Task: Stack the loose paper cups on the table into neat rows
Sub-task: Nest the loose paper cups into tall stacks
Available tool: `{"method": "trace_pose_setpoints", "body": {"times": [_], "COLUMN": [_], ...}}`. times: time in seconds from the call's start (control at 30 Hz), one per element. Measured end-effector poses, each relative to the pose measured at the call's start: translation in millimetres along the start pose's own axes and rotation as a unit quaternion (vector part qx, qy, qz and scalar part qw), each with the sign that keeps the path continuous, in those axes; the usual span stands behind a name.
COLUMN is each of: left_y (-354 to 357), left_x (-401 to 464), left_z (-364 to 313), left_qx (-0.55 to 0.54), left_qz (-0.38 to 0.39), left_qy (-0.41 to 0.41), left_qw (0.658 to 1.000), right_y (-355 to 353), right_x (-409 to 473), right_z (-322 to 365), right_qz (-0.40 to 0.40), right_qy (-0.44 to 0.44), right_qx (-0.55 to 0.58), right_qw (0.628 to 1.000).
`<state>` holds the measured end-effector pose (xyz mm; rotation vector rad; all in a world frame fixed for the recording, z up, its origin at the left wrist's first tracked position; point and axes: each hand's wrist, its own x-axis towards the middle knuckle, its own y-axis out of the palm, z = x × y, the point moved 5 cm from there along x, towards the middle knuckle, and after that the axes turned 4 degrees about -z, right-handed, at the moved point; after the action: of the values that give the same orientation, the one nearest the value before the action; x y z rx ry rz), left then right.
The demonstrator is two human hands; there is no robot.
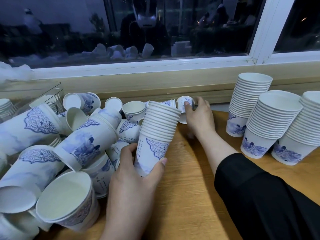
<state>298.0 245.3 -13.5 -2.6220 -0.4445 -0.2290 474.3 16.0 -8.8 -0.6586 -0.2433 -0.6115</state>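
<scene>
- Paper cups (83,146): white, printed with blue peony-like flowers, blue lace-patterned medallions and small dark script.
- Held stack (155,134): white rims, a blue medallion on the lowest cup.
- Three finished stacks (270,125): white, blue flowers at the base.
- Surface (187,196): honey-coloured wood grain.
- Sleeve (259,196): black.
- Window frame (265,30): white.

Left hand (136,172) grips a cup stack (155,134); right hand (199,116) pinches a lying cup (184,103).
</scene>
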Motion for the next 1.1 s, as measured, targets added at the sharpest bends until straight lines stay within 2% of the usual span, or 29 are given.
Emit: {"method": "trace_pose_setpoints", "body": {"times": [0.1,0.3,0.43,0.63,0.73,0.8,0.87,1.0,1.1], "left_y": [0,0,0,-1,-1,-2,-3,-3,-3], "left_x": [1,1,-1,-2,-3,-5,-6,-6,-6], "left_z": [2,6,5,1,-2,-5,-6,-8,-7], "left_qx": [0.002,0.008,0.008,0.012,0.024,0.037,0.045,0.062,0.072], "left_qz": [0.001,-0.007,-0.006,-0.008,-0.003,0.001,0.001,-0.002,0.004], "left_qy": [0.0,0.006,-0.002,-0.004,-0.003,0.001,0.009,0.024,0.034], "left_qw": [1.0,1.0,1.0,1.0,1.0,0.999,0.999,0.998,0.997], "right_y": [5,15,11,-27,-58,-75,-84,-87,-82], "right_x": [10,20,15,-13,-42,-60,-74,-90,-95], "right_z": [-3,-6,-9,-1,18,31,41,54,64], "right_qz": [-0.004,0.025,0.029,-0.086,-0.179,-0.206,-0.198,-0.127,-0.034], "right_qy": [0.005,0.04,0.037,-0.009,-0.074,-0.105,-0.136,-0.184,-0.208], "right_qx": [-0.009,0.076,0.072,0.118,0.171,0.217,0.239,0.25,0.267], "right_qw": [1.0,0.996,0.996,0.989,0.966,0.948,0.941,0.942,0.94]}}
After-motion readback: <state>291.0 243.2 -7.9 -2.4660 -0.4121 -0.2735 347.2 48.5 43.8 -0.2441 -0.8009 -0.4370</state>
